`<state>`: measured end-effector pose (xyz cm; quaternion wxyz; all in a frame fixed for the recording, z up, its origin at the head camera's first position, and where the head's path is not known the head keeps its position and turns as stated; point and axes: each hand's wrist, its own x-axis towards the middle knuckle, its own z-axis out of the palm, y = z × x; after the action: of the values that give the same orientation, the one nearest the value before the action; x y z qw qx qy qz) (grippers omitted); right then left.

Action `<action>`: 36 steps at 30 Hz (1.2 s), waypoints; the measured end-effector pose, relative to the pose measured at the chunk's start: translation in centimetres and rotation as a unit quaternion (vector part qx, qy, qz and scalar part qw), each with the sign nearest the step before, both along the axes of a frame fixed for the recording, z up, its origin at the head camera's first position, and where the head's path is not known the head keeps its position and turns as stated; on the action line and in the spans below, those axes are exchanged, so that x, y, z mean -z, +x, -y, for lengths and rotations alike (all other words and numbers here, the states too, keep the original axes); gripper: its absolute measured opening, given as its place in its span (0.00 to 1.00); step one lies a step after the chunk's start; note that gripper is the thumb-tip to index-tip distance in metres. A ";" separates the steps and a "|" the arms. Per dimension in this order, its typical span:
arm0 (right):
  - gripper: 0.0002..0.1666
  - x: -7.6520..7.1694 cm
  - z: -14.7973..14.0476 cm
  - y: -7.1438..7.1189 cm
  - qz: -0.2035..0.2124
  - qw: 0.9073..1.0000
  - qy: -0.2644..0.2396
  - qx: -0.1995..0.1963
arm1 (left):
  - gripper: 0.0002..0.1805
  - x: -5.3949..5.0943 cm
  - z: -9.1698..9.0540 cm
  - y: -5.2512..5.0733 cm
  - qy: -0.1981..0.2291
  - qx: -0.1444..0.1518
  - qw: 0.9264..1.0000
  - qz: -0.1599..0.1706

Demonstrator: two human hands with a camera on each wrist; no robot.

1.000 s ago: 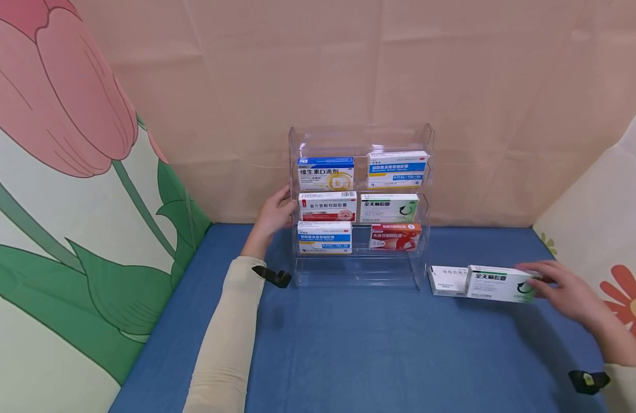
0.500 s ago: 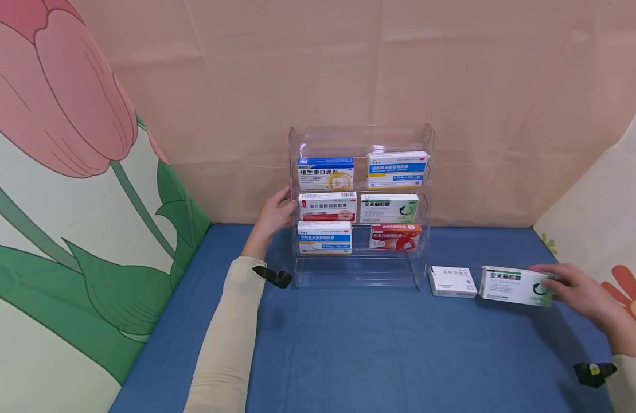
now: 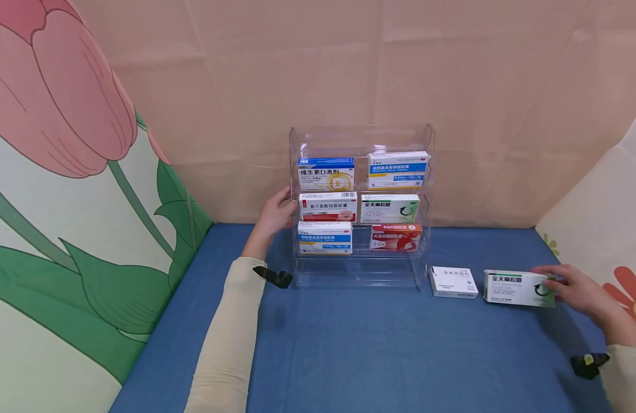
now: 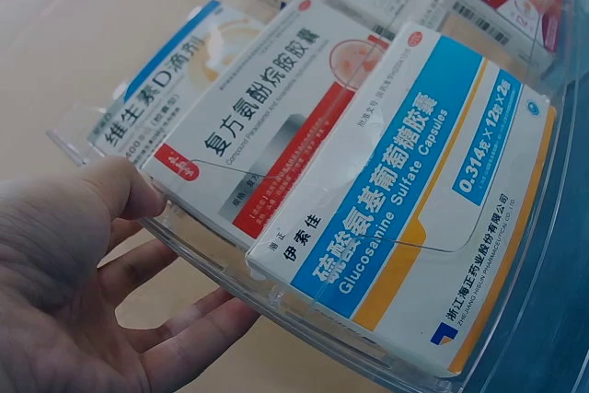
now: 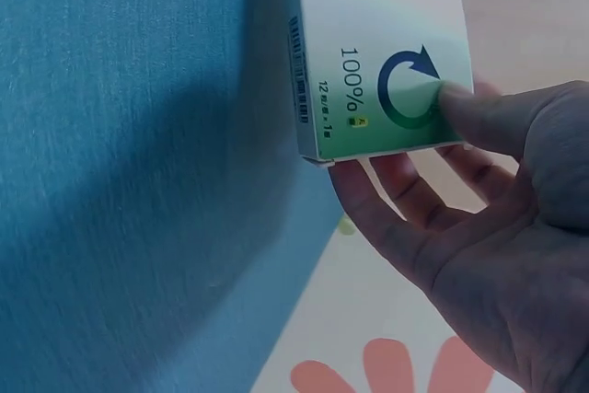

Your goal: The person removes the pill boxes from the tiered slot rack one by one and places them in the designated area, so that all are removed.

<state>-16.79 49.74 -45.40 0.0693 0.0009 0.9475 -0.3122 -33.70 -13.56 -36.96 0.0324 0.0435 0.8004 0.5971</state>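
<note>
My right hand [image 3: 581, 288] pinches one end of a white-and-green medicine box [image 3: 514, 288] at the right of the table. In the right wrist view the thumb presses its printed face, with fingers [image 5: 368, 204] behind it. Left of that box a white medicine box [image 3: 453, 282] lies flat. A clear tiered display rack [image 3: 359, 272] stands at the back. My left hand [image 3: 273, 217] holds its left side edge; the left wrist view shows the thumb at the edge and the fingers curled behind the panel.
Three rack tiers hold boxes in pairs: vitamin D [image 3: 326, 175] and blue-white [image 3: 397, 170] on top, red-white [image 3: 328, 207] and green-white [image 3: 389, 209] in the middle, blue-white [image 3: 324, 238] and red [image 3: 395, 237] below. Blue cloth [image 3: 348, 350] covers the table; a pink curtain [image 3: 245, 103] hangs behind.
My right hand has moved the white-and-green medicine box to the right, away from the white box, which now shows whole. The left hand and the rack have stayed put.
</note>
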 end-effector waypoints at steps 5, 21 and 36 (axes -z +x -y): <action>0.22 0.6 0.0 -0.6 -0.019 1.000 0.012 -0.002 | 0.34 -0.1 0.0 0.0 0.006 -0.002 1.000 0.005; 0.21 3.0 0.4 -1.7 -0.099 0.993 0.068 0.023 | 0.34 0.0 0.0 -0.1 0.002 -0.004 1.000 0.001; 0.27 2.3 3.2 -3.3 -0.126 0.989 0.073 0.038 | 0.34 -0.1 0.0 0.2 -0.016 -0.005 1.000 0.001</action>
<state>-20.14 46.54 -47.69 -0.0626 0.0032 0.9682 -0.2423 -33.54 -13.58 -36.82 0.0309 0.0383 0.8099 0.5845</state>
